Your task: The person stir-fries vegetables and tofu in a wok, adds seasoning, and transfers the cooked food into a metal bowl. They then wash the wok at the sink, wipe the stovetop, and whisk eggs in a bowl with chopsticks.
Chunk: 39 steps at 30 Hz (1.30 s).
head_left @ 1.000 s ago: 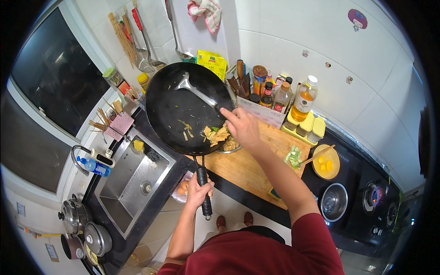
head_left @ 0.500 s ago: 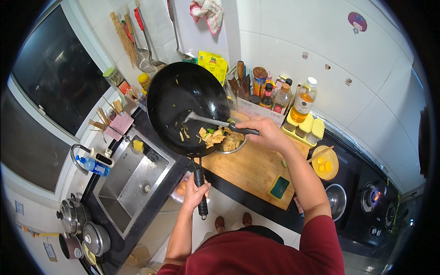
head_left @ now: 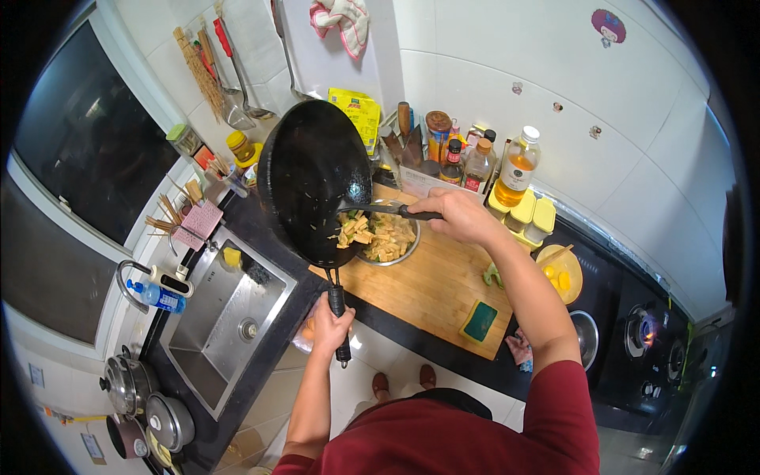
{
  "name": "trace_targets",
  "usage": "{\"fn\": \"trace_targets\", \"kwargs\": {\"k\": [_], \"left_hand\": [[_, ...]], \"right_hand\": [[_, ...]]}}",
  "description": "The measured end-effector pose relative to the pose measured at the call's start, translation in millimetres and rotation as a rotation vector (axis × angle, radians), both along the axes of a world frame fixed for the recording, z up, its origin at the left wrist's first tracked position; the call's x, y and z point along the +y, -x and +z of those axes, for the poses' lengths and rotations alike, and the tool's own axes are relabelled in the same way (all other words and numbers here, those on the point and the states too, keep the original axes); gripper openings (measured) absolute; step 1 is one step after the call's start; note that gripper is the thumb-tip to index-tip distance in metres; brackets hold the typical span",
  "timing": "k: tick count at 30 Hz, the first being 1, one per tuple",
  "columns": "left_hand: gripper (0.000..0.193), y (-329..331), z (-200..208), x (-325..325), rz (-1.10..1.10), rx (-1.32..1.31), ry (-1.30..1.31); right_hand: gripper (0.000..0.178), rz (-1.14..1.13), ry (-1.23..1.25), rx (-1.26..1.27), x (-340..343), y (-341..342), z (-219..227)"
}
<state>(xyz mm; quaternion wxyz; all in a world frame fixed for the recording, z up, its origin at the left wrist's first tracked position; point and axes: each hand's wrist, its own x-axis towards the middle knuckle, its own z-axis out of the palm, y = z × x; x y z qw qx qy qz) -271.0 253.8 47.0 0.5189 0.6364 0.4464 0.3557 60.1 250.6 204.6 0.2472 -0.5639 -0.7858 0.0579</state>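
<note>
My left hand (head_left: pixel 333 318) is closed around the black handle of a wok (head_left: pixel 313 158), which is tipped steeply over to the right. My right hand (head_left: pixel 459 214) grips the dark handle of a metal spatula (head_left: pixel 372 207), whose blade reaches into the wok. Pale yellow cut pieces of food with bits of green (head_left: pixel 355 228) lie at the wok's lower right rim. Just beyond that rim, a round metal dish (head_left: pixel 415 248) full of similar pieces stands on the wooden cutting board (head_left: pixel 427 283). The wok hides part of the dish.
A green-and-yellow sponge (head_left: pixel 480 321) lies on the board. To the right are a bowl with yolks and chopsticks (head_left: pixel 571 273) and a lit gas burner (head_left: pixel 645 334). Bottles (head_left: pixel 479 162) and knives line the wall. At left is a steel sink (head_left: pixel 229 324).
The wok has tilted further to the right. More food now shows in the dish, and less lies in the wok. The spatula has shifted toward the wok's right rim.
</note>
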Motion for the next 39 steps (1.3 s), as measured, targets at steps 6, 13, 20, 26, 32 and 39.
{"fn": "trace_targets", "kwargs": {"k": [6,13,20,26,32,39], "left_hand": [[0.022,-6.1,3.7,1.2,0.056,0.2,-0.114],[0.024,-11.0,9.6,-1.7,0.116,0.187,-0.006],[0.024,-20.7,20.1,-15.1,0.036,-0.196,0.163],[0.024,-22.3,28.7,-24.6,0.009,-0.224,0.17],[0.025,-6.3,23.5,-12.6,-0.015,-0.146,0.097],[0.026,0.4,20.6,-4.1,0.017,-0.058,0.047]], "right_hand": [[0.038,-0.109,0.211,-0.231,-12.6,-21.4,8.0],[0.038,-0.246,0.021,-0.183,-36.4,-25.9,2.3],[0.036,-0.295,-0.254,0.649,6.2,65.7,-65.4],[0.035,-0.352,-0.29,0.678,28.7,123.6,-70.3],[0.038,-0.2,-0.101,0.339,-13.0,46.4,-46.3],[0.043,-0.223,-0.081,-0.025,-22.3,3.1,-14.6]]}}
